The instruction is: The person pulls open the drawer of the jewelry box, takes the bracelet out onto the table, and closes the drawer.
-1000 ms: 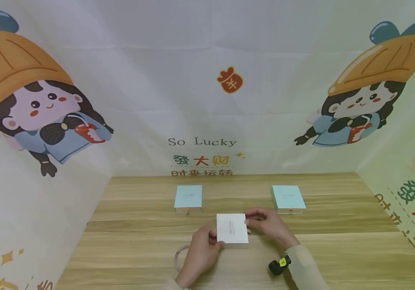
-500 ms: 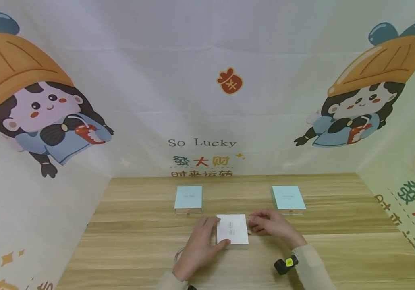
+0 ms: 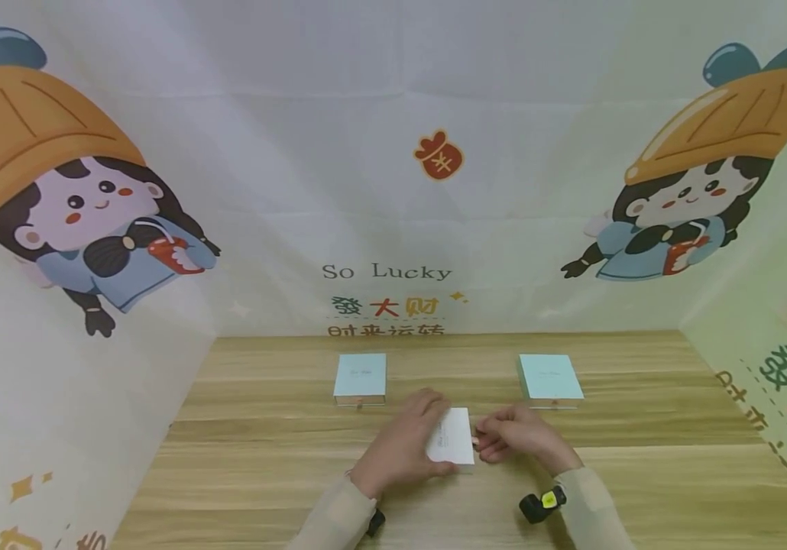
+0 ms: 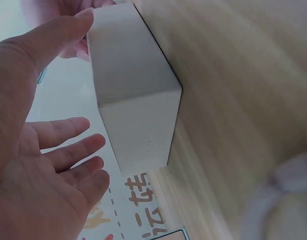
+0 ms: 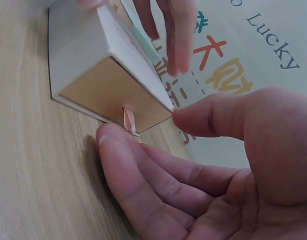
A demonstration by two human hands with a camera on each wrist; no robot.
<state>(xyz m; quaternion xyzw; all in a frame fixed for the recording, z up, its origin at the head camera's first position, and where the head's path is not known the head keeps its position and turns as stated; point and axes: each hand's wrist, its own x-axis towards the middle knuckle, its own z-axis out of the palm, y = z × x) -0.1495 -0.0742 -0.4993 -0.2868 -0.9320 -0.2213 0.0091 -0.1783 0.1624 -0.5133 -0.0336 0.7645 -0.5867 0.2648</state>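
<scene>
A small white drawer box (image 3: pixel 458 437) lies on the table in front of me. In the right wrist view a pink ribbon tab (image 5: pixel 128 120) hangs from its peach drawer front (image 5: pixel 111 97). My left hand (image 3: pixel 409 441) reaches across the box from the left, its thumb (image 4: pixel 68 31) at the near top edge and its other fingers spread toward the far side. My right hand (image 3: pixel 520 437) is at the drawer end. Its thumb (image 5: pixel 208 119) is close to the box corner, apart from the fingers (image 5: pixel 118 160) just below the ribbon.
Two pale blue drawer boxes stand farther back, one at the left (image 3: pixel 360 376) and one at the right (image 3: pixel 550 377). A printed curtain (image 3: pixel 311 183) closes off the back and sides of the wooden table (image 3: pixel 263 428). A blurred pale ring (image 4: pixel 273 195) shows in the left wrist view.
My left hand has moved right and forward from the box's left edge to lie over it. The right hand has shifted slightly right, off the box's edge to its ribbon end.
</scene>
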